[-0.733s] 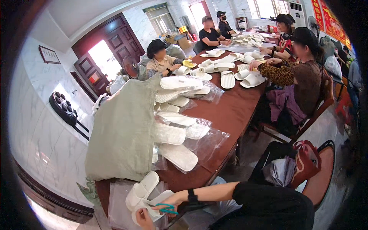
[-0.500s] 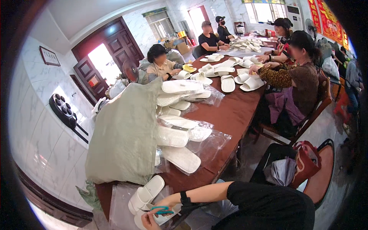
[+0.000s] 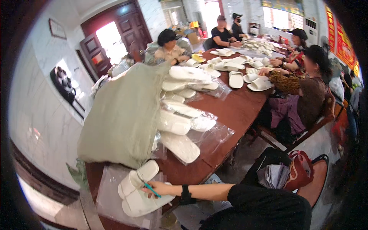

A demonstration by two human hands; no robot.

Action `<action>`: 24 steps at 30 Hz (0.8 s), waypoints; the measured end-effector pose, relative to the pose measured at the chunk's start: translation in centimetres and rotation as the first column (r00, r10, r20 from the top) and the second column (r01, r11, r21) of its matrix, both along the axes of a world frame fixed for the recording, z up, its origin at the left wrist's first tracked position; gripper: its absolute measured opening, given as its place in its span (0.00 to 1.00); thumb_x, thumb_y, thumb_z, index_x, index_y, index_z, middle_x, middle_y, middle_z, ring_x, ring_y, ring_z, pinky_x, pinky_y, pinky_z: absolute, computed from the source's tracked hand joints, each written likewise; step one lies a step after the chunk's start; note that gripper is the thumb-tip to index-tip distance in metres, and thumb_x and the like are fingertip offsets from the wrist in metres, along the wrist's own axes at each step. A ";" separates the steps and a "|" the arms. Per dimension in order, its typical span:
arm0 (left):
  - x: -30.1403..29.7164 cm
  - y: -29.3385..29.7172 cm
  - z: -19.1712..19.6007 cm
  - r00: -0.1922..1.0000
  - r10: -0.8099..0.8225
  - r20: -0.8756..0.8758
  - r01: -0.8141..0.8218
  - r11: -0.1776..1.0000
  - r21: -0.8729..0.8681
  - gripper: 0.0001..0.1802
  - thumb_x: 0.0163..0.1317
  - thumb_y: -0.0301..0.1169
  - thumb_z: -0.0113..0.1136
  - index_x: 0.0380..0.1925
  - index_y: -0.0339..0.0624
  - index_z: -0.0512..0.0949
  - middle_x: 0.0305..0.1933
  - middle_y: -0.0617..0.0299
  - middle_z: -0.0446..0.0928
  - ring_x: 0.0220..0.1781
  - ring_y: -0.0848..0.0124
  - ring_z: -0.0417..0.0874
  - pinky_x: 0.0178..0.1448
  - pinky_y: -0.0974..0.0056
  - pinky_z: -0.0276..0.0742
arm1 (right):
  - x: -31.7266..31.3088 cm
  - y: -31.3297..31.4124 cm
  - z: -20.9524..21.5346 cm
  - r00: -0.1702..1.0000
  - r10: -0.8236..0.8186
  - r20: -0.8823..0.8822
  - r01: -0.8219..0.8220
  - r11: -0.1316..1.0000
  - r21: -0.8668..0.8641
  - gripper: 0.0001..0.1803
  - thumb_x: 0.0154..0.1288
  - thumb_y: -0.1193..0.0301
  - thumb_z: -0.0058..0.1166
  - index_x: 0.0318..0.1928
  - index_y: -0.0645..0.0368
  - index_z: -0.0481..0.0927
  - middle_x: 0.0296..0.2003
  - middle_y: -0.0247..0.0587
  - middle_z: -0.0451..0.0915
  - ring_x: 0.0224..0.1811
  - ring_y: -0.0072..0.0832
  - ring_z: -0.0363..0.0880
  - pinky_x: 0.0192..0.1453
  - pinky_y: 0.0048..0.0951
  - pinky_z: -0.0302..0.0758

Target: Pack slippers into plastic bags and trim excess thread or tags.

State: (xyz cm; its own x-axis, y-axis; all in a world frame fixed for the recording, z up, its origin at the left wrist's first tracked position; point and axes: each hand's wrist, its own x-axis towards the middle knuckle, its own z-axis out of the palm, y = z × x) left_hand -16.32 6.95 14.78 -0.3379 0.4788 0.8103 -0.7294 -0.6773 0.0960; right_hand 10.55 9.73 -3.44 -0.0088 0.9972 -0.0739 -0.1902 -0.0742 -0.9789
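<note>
At the near left corner of the long brown table (image 3: 245, 111), a pair of white slippers (image 3: 140, 189) lies on clear plastic bags (image 3: 111, 184). One hand (image 3: 155, 188) (which of the person's two I cannot tell) rests on them, fingers closed around a teal pen (image 3: 151, 189). Just behind stands a big grey-green sack (image 3: 122, 115).
</note>
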 end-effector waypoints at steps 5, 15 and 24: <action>-10.7 -1.2 -4.6 0.577 0.749 -0.326 -0.802 0.445 -0.398 0.19 0.69 0.41 0.41 0.42 0.36 0.74 0.38 0.50 0.75 0.42 0.57 0.74 0.44 0.59 0.71 | 1.1 -1.5 0.6 0.996 0.030 0.081 -0.042 0.989 0.142 0.23 0.62 0.52 0.54 0.47 0.58 0.74 0.27 0.32 0.80 0.24 0.16 0.74 0.23 0.20 0.69; -16.5 -4.6 -25.5 0.436 -0.297 -0.849 -0.858 0.147 -0.492 0.09 0.58 0.30 0.60 0.32 0.33 0.77 0.24 0.64 0.72 0.26 0.76 0.70 0.31 0.69 0.68 | 3.1 -3.4 5.5 0.915 -0.148 0.374 0.069 0.974 0.215 0.26 0.51 0.64 0.68 0.47 0.62 0.73 0.26 0.40 0.81 0.26 0.23 0.78 0.33 0.25 0.74; -15.3 1.6 -46.0 0.995 0.008 -0.102 -0.101 0.266 -0.959 0.13 0.62 0.34 0.47 0.40 0.36 0.74 0.40 0.57 0.76 0.45 0.60 0.76 0.56 0.49 0.68 | -7.5 -3.2 6.4 0.482 -0.374 0.793 -0.153 0.855 0.496 0.34 0.41 0.54 0.70 0.45 0.57 0.70 0.26 0.46 0.79 0.30 0.45 0.79 0.32 0.40 0.74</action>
State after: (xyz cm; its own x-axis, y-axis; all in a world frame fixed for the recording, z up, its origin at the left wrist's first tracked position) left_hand -31.57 8.59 -31.19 -0.3684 0.9058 -0.2092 -0.6555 -0.0935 0.7494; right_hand 3.04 6.57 3.00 -0.0926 0.8825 0.4611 0.7646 0.3597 -0.5348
